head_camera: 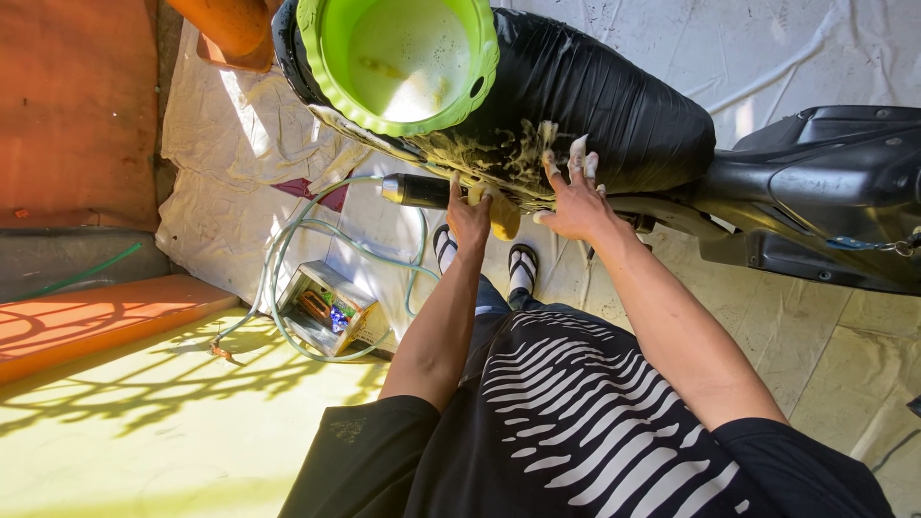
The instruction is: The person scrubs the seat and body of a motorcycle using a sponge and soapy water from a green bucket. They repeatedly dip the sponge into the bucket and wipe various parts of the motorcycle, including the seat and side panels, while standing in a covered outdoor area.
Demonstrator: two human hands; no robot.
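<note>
Item: scrubbing step. My left hand (469, 217) grips a yellow soapy sponge (503, 215) under the black glossy scooter seat (614, 96); right hand (573, 201), fingers spread wide, rests on its foamy edge. Green plastic bucket (398, 59) sits on the seat. I judge rinsing follows.
</note>
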